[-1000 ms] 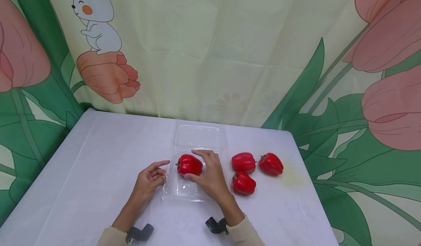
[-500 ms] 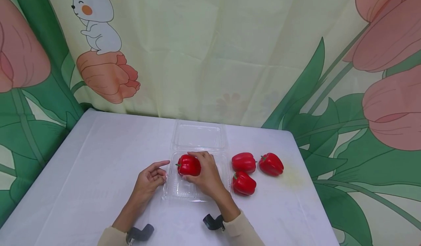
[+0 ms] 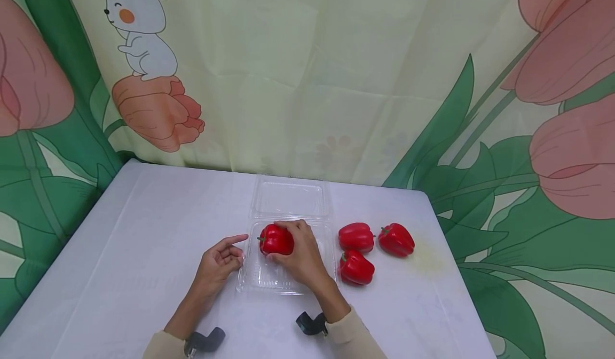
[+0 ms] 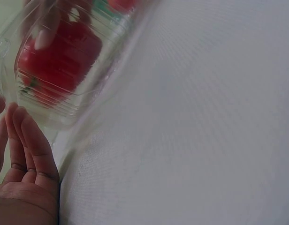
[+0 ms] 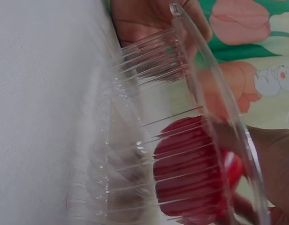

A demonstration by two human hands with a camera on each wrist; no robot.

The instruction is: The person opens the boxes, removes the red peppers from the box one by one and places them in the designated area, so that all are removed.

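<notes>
A red bell pepper (image 3: 276, 240) with a green stem lies on its side in the base of a clear plastic clamshell container (image 3: 269, 281). My right hand (image 3: 302, 255) grips this pepper from its right side, thumb at the near side and fingers over the far side. Through the ribbed wall, the right wrist view shows the pepper (image 5: 191, 164). At the container's left rim, my left hand (image 3: 218, 265) pinches the edge between thumb and fingertips, with the index finger stretched out. The left wrist view shows its fingers (image 4: 34, 145) close against the container's corner.
Three more red bell peppers lie right of the container: one pepper (image 3: 356, 237) behind, one pepper (image 3: 356, 268) in front, one pepper (image 3: 396, 240) farther right. The container's lid (image 3: 290, 199) lies folded back on the white table (image 3: 158, 231). A printed curtain (image 3: 298, 81) hangs behind.
My right hand has moved slightly left and its fingers have closed round the pepper in the container. The left hand and the other peppers have stayed put.
</notes>
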